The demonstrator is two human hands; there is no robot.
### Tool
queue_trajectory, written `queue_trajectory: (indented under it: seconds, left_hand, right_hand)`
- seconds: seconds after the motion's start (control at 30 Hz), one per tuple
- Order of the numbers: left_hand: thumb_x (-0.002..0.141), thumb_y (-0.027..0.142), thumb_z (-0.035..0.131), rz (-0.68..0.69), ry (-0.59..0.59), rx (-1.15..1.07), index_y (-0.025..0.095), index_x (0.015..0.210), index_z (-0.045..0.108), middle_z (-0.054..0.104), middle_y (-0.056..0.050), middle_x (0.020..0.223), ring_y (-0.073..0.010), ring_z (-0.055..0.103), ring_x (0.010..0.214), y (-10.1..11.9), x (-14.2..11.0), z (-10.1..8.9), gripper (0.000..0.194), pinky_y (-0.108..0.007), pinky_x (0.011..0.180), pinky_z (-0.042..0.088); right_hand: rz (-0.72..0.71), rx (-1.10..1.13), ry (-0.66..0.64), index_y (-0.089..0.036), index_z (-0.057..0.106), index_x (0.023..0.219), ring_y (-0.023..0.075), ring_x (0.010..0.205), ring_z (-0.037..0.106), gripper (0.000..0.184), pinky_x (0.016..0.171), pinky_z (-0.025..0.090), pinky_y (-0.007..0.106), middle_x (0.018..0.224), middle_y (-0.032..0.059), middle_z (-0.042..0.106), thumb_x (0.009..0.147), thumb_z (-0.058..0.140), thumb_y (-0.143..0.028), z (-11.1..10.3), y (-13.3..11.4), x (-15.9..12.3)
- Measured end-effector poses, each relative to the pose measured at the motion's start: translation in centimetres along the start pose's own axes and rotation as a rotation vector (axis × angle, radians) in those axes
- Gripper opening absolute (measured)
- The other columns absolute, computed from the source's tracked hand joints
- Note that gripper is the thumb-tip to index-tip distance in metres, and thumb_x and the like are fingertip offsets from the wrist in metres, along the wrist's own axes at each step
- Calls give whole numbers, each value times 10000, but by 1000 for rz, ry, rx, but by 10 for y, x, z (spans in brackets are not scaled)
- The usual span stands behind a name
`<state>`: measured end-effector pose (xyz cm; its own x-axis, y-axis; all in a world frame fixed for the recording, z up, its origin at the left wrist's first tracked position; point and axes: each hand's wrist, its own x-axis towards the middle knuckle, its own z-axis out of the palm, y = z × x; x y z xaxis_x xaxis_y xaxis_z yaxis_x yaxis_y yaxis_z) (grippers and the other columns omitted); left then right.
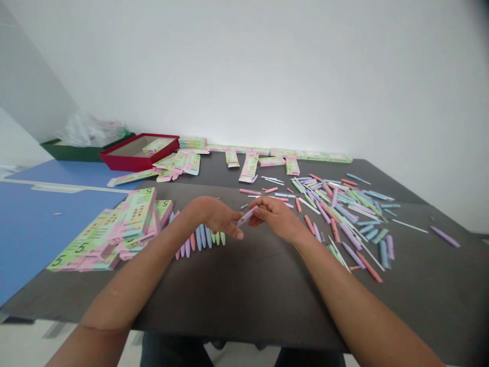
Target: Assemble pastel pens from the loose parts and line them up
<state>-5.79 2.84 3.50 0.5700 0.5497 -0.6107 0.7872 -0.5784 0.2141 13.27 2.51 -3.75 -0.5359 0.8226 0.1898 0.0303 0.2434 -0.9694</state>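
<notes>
A short purple pen [246,216] is held at its upper right end by my right hand [269,214], thumb and fingers closed on it. At the pen's lower left end is my left hand [219,216], fingers stretched and thumb apart; whether they touch the pen I cannot tell. Under and beside my left hand lies a row of pens [202,237] in pink, purple, blue and green, partly hidden by the wrist. To the right of my right hand spreads a loose pile of pastel pen parts [336,201], with thin white refills among them.
Printed pen boxes [133,214] are stacked at the left. Flattened cartons [179,163] lie by a red tray [139,160]; a green tray [87,151] holds a plastic bag [89,130]. More boxes [282,153] line the wall. The dark table's front edge [237,336] is close to my legs.
</notes>
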Motion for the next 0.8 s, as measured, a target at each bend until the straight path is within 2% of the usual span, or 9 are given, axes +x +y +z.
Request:
queue_trajectory:
  seconds: [0.13,0.2,0.3,0.43,0.57,0.7,0.8]
  left_hand:
    - [837,558,454,-62,-58,-42,154,1457,209,664,-162,1113,-251,631,902,4,2,1,779,-296,744,427]
    - [834,557,462,-81,-59,-55,163,1467,178,669,-153,1113,-256,625,940,5,1,0,798,-296,768,417]
    - [834,572,456,-71,-71,-46,157,1469,172,605,-188,1212,-272,611,990,7,1,0,810,-315,809,406]
    - [846,574,434,-59,-105,-23,145,1472,152,552,-214,1268,-285,610,1003,11,2,2,809,-329,823,407]
    - [846,549,449,-52,-110,-23,157,1472,161,608,-185,1208,-284,638,937,15,4,5,793,-311,756,426]
    - [844,561,443,-70,-119,-3,173,1473,162,626,-164,1191,-270,633,949,17,5,7,790,-295,764,420]
    - [848,546,452,-85,-81,18,161,1469,178,643,-163,1160,-269,613,982,16,5,6,779,-293,765,418]
  right_hand:
    - [-104,32,128,-168,515,994,123,691,610,257,654,487,281,851,42,650,836,540,-369,-7,2,2]
    - [-160,30,220,-191,459,1022,115,665,586,274,636,467,269,815,17,644,830,549,-364,-12,5,3]
    - [-190,30,317,-209,417,950,117,633,568,270,627,452,268,722,-19,616,810,574,-378,-19,6,4]
    - [-204,-8,369,-219,425,917,123,642,568,248,642,458,272,663,-43,558,808,571,-387,-21,0,2]
    - [-224,-61,404,-217,440,919,108,591,529,226,590,438,250,655,-48,540,808,564,-371,-21,-3,2]
    - [-208,-108,437,-215,443,915,106,560,507,208,560,420,243,622,-59,508,811,547,-361,-25,0,3]
    - [-207,-144,388,-214,449,962,109,578,508,201,579,409,246,635,-60,504,822,532,-333,-22,0,2]
